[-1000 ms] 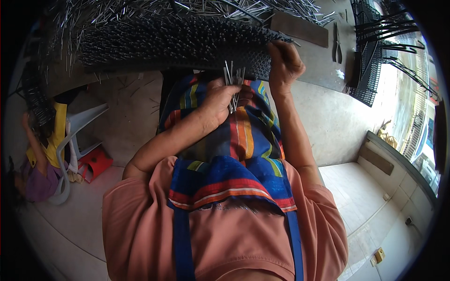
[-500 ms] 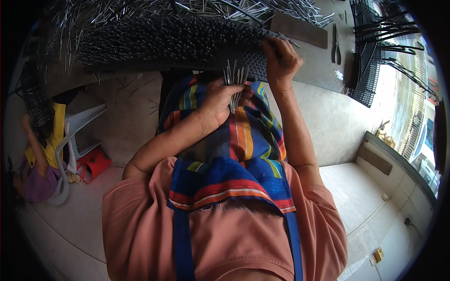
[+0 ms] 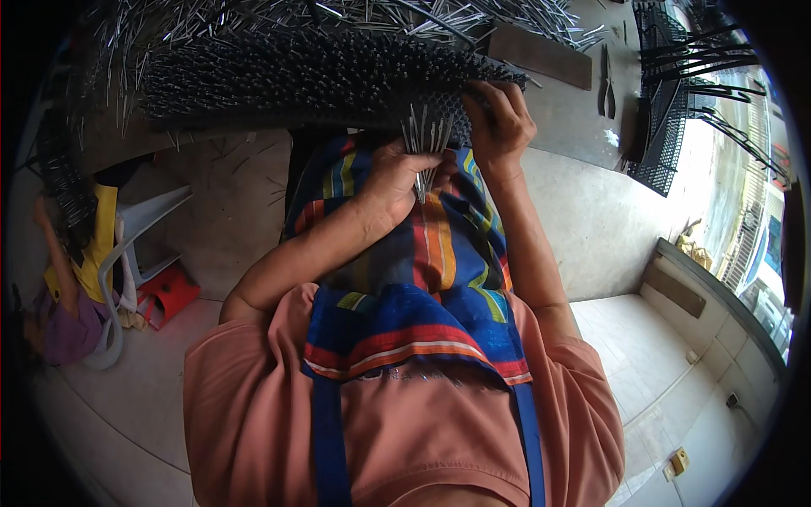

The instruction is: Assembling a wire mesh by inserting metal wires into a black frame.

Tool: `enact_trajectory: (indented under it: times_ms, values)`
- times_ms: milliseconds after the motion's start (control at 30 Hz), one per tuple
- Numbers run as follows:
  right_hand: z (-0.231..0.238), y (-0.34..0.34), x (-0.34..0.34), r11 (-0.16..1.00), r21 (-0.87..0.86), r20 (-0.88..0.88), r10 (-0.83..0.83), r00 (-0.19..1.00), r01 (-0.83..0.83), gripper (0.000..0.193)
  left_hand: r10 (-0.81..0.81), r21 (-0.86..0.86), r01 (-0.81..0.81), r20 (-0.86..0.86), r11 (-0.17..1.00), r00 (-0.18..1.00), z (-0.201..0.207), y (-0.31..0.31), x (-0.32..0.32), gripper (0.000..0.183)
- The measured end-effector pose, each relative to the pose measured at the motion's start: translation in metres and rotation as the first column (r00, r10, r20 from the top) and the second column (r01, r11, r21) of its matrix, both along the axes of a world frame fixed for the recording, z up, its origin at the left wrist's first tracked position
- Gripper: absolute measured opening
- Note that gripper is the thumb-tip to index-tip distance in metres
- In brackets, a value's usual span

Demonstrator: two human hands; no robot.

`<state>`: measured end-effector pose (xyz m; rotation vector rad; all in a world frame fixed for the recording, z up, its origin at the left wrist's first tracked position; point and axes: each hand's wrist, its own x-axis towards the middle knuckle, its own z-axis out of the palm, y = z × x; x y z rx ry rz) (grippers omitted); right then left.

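My left hand (image 3: 394, 181) is closed around a bundle of thin silvery metal strips (image 3: 429, 128), held upright and fanned out at the top, just above my striped apron. In front of it lies a long black perforated panel (image 3: 464, 125), with honeycomb holes showing at its right part. Dense rows of dark upright pieces (image 3: 304, 80) fill most of this panel. At the panel's right end is my right hand (image 3: 505, 131), its fingers bent and pressed together against the holes. Whatever those fingertips hold, if anything, is hidden from view.
Loose metal strips (image 3: 363, 13) are heaped along the table's far side. A flat brown plate (image 3: 541, 56) and pliers (image 3: 606, 82) lie to the right, near black mesh panels (image 3: 667, 127) with hooks. A person in purple and yellow (image 3: 80, 296) sits at left by a red bag (image 3: 169, 296).
My right hand has moved slightly toward me and left along the panel's end, uncovering upright pieces there. My left hand and its bundle stay nearly in place, the strips fanned a little wider.
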<state>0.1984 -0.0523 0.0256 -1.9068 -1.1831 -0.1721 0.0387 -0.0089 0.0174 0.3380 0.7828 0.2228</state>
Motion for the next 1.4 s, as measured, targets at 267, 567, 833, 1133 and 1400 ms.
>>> enact_trajectory:
  times_ms: [267, 567, 833, 1133, 1400]
  values:
    - [0.007, -0.024, -0.002, 0.957, -0.201, -0.868, -0.074, 0.490, -0.212, 0.010, 0.048, -0.003, -0.048, 0.020, 0.999, 0.999, 0.009, -0.001, 0.010, 0.014]
    - [0.005, -0.004, 0.012, 0.945, 0.274, -0.626, 0.033, 0.779, 0.180, 0.009, -0.052, 0.029, 0.054, -0.077, 0.998, 0.996, -0.004, -0.007, 0.005, 0.018]
    - [0.004, 0.001, 0.019, 0.992, 0.123, -0.375, 0.052, 0.925, -0.006, 0.009, -0.072, 0.065, 0.078, -0.087, 0.995, 0.994, -0.001, -0.005, 0.007, 0.020]
    - [0.000, -0.002, 0.020, 0.988, 0.141, -0.299, 0.109, 0.948, -0.069, 0.013, -0.101, 0.067, 0.102, -0.012, 0.993, 0.995, 0.004, -0.002, 0.006, 0.017]
    - [0.007, 0.001, 0.013, 0.999, 0.024, -0.164, 0.036, 0.986, -0.032, 0.012, -0.078, 0.046, 0.081, -0.064, 0.996, 0.995, 0.002, -0.003, 0.007, 0.020]
